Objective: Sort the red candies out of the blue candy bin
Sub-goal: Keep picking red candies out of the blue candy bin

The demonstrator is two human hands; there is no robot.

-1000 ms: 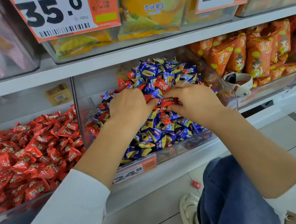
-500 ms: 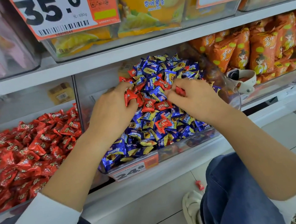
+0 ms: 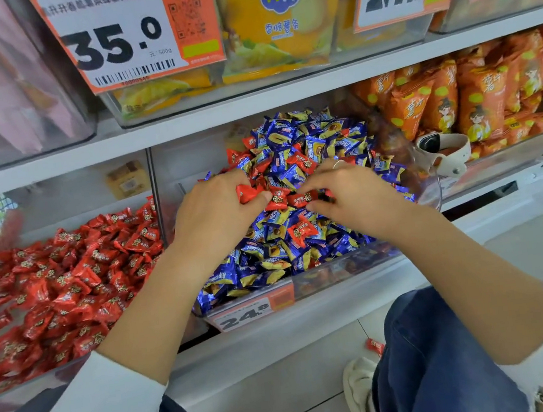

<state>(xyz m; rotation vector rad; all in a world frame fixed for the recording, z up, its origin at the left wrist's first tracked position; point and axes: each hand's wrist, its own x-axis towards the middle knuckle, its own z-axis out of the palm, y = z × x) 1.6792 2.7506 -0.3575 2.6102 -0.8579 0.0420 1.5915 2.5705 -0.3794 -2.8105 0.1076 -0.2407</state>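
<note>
Red candies point(image 3: 247, 193) in curled left hand point(image 3: 217, 214); right hand point(image 3: 353, 195) beside

Two hands: left hand point(image 3: 217, 209), right hand point(image 3: 355, 194) | four price tags | one red candy on floor point(image 3: 375, 346) | loose candies too many to count

Bright, even light — edges warped, glare on plastic.

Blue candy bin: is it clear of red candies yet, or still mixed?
Still mixed. Red candies lie among the blue ones in the blue candy bin; the left hand grips several reds.
</note>
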